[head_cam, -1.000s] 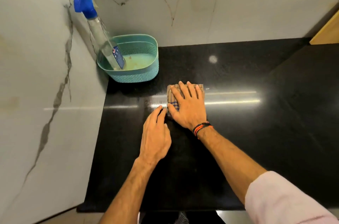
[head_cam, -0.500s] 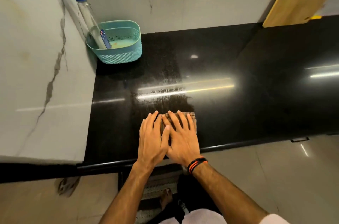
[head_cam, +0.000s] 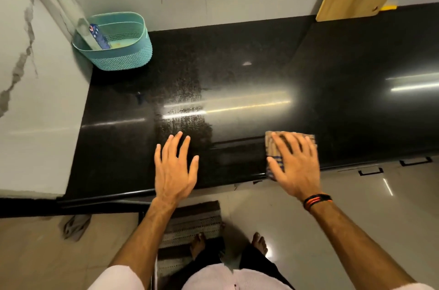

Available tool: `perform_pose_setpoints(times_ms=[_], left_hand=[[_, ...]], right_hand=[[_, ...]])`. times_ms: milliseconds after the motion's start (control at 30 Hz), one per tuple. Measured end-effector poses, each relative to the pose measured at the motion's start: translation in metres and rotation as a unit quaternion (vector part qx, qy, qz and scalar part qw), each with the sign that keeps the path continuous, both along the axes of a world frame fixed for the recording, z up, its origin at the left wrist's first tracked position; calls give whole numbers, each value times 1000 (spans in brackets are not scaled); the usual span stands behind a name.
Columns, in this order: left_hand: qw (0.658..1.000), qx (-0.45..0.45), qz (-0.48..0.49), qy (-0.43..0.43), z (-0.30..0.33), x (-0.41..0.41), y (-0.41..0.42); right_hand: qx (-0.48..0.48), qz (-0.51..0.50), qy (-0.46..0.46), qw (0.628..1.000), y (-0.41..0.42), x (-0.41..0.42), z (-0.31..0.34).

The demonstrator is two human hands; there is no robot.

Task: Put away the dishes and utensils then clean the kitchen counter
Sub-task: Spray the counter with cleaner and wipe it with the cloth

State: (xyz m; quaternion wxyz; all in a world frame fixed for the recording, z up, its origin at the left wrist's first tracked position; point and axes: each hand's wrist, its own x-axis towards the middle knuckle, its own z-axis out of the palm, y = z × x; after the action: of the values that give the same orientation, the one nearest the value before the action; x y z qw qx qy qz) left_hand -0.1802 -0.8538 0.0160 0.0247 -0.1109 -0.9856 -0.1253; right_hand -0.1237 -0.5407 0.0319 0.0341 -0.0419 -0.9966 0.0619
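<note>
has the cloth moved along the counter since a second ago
Yes. The cloth under the right hand has slid toward the counter's front edge and rightward, farther from the teal basket in the corner.

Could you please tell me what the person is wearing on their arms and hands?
Both hands are bare, without gloves or rings that I can make out. The right hand has a black-and-orange band at the wrist. Pale pink sleeves cover the upper arms; the forearms are bare.
</note>
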Motion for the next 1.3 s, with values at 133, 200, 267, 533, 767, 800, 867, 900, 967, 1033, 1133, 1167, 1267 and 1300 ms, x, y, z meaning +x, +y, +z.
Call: perform_pose_setpoints(times_ms=[133,200,267,533,767,800,867,900,967,1033,1133,1167,1267,1300], left_hand=[[1000,-12,8,10,1,0,0],[1000,-11,9,13,2,-1,1],[1000,-9,13,15,2,-2,1],[997,33,48,42,3,-15,7],[993,86,55,66,9,-73,-22],[994,70,51,71,8,-82,-27],[996,45,31,71,6,-101,-30],[997,34,21,61,6,-110,-27],[1000,10,8,23,5,-126,-17],[1000,-17,1,-7,3,-137,-10],[999,-33,8,-11,-2,-141,-10],[999,-34,9,-12,-2,-141,-10],[999,-43,19,-15,-1,-142,-8],[999,-44,20,-20,0,-142,-7]], right_hand=[[26,-57,-14,998,84,7,2],[33,-68,-24,997,101,6,2],[35,-82,-21,996,92,2,2],[-22,35,-31,999,-79,-38,10],[-69,119,-39,990,-194,-94,10],[-61,126,-42,989,-190,-97,8],[-46,117,-35,991,-170,-104,4],[-37,95,-26,994,-153,-108,2],[-13,37,-20,999,-108,-115,0],[15,-27,-26,999,-48,-118,-3],[34,-124,-28,991,41,-114,1],[42,-144,-32,988,62,-112,2],[52,-183,-41,981,79,-116,3],[54,-191,-34,980,72,-119,2]])
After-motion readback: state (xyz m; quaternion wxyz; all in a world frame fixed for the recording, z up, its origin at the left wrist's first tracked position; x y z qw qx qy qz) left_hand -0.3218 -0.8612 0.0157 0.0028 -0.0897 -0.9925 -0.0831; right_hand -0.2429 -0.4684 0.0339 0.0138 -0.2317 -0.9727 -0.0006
